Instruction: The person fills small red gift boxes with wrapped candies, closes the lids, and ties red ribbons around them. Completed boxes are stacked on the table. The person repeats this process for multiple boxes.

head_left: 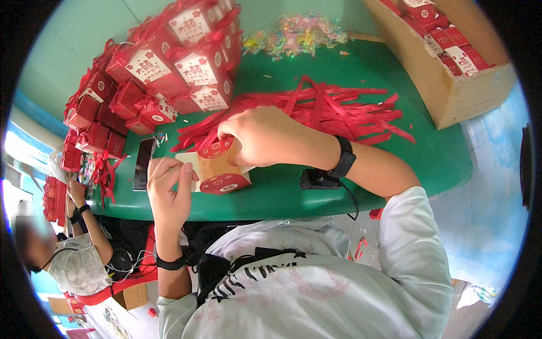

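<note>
A half-folded red and tan paper gift box lies on the green table in front of me. My right hand presses on its top flaps from the right, fingers curled over the red end. My left hand holds the box's pale side flap at the left, thumb and fingers pinched on the edge. Black bands sit on both wrists.
A pile of red ribbons lies just behind the box. Finished red boxes are stacked at the back left, wrapped candies at the back, a cardboard carton of boxes at right. A phone lies left. Another person sits lower left.
</note>
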A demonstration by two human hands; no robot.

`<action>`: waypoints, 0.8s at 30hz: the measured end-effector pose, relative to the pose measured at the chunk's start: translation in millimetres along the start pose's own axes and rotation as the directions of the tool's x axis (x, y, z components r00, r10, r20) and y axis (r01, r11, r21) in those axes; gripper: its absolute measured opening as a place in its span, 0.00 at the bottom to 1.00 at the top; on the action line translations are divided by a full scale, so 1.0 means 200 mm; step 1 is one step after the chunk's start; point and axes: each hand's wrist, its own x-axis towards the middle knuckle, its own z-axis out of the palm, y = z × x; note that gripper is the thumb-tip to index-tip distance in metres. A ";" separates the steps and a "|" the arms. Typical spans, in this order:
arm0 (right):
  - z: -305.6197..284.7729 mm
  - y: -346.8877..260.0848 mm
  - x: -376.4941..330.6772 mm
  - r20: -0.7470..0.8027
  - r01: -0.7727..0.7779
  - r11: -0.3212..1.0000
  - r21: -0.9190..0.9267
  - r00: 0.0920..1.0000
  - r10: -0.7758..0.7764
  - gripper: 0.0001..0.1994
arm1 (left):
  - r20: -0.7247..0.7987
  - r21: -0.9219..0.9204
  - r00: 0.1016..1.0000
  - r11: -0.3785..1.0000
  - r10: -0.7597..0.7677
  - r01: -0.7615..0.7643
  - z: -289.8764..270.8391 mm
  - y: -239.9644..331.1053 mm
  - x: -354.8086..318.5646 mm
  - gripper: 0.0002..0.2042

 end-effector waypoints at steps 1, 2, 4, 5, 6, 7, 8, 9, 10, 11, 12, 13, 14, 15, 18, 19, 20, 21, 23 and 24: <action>0.00 0.00 0.00 0.014 -0.006 1.000 -0.002 1.000 0.006 0.20 | 0.058 -0.045 0.997 0.998 -0.041 0.044 0.00 0.00 0.01 0.05; 0.01 0.00 0.00 0.013 -0.014 1.000 0.027 1.000 0.014 0.18 | 0.117 -0.086 0.990 0.992 -0.079 0.090 0.01 0.00 0.01 0.04; 0.01 0.00 0.01 0.016 -0.029 0.996 0.083 0.999 0.028 0.16 | 0.259 -0.175 0.957 0.968 -0.130 0.179 0.01 -0.03 0.00 0.09; -0.01 -0.01 0.01 0.040 -0.053 0.993 0.103 0.998 0.049 0.15 | 0.288 -0.188 0.951 0.967 -0.112 0.171 0.00 -0.03 0.01 0.15; -0.02 -0.02 0.01 0.069 -0.079 0.989 0.125 0.995 0.070 0.14 | 0.318 -0.201 0.943 0.965 -0.098 0.168 -0.02 -0.01 0.01 0.21; -0.03 -0.03 0.02 0.098 -0.105 0.984 0.146 0.991 0.091 0.13 | 0.348 -0.215 0.934 0.962 -0.083 0.166 -0.03 0.00 0.01 0.27; -0.03 -0.02 0.03 0.110 -0.108 0.985 0.134 0.990 0.093 0.13 | 0.319 -0.154 0.947 0.984 -0.033 0.086 -0.02 0.00 0.01 0.34; -0.02 -0.02 0.04 0.125 -0.114 0.986 0.122 0.987 0.099 0.13 | 0.296 -0.093 0.955 0.996 0.020 0.008 -0.01 -0.01 0.01 0.41; -0.02 -0.01 0.05 0.139 -0.120 0.987 0.109 0.985 0.104 0.13 | 0.275 -0.029 0.959 0.997 0.074 -0.068 0.00 -0.01 0.00 0.47; -0.01 0.00 0.06 0.136 -0.129 0.979 0.156 0.985 0.108 0.13 | 0.281 -0.040 0.957 0.997 0.068 -0.060 0.02 -0.02 -0.01 0.50; 0.01 0.02 0.06 0.128 -0.135 0.970 0.203 0.986 0.111 0.12 | 0.287 -0.048 0.956 0.997 0.066 -0.055 0.03 -0.03 -0.01 0.54; 0.03 0.05 0.06 0.119 -0.141 0.958 0.249 0.986 0.115 0.12 | 0.292 -0.057 0.954 0.997 0.064 -0.050 0.04 -0.05 -0.02 0.57; 0.06 0.07 0.06 0.089 -0.136 0.927 0.351 0.990 0.111 0.14 | 0.289 -0.124 0.954 0.991 0.078 -0.044 0.06 -0.07 -0.02 0.58; 0.05 0.08 0.07 0.141 -0.151 0.907 0.392 0.985 0.103 0.15 | 0.282 -0.187 0.955 0.982 0.088 -0.035 0.08 -0.10 -0.03 0.59; 0.02 0.14 0.09 0.267 -0.169 0.853 0.494 0.963 0.036 0.19 | 0.342 -0.355 0.938 0.931 0.045 0.085 0.15 -0.19 -0.09 0.59; 0.03 0.19 0.11 0.269 -0.145 0.843 0.517 0.963 0.001 0.19 | 0.374 -0.404 0.927 0.904 0.023 0.141 0.17 -0.21 -0.11 0.59; 0.02 0.25 0.14 0.294 -0.199 0.834 0.514 0.955 0.047 0.20 | 0.382 -0.428 0.924 0.888 0.009 0.168 0.17 -0.22 -0.12 0.58; -0.01 0.32 0.18 0.320 -0.253 0.826 0.504 0.943 0.093 0.20 | 0.399 -0.475 0.917 0.851 -0.018 0.224 0.18 -0.22 -0.13 0.58; -0.10 0.55 0.25 0.235 -0.333 0.825 0.456 0.939 0.249 0.17 | 0.430 -0.571 0.901 0.756 -0.058 0.321 0.19 -0.21 -0.13 0.57; -0.15 0.77 0.28 0.143 -0.326 0.892 0.313 0.945 0.295 0.23 | 0.421 -0.592 0.906 0.744 -0.041 0.309 0.19 -0.21 -0.13 0.57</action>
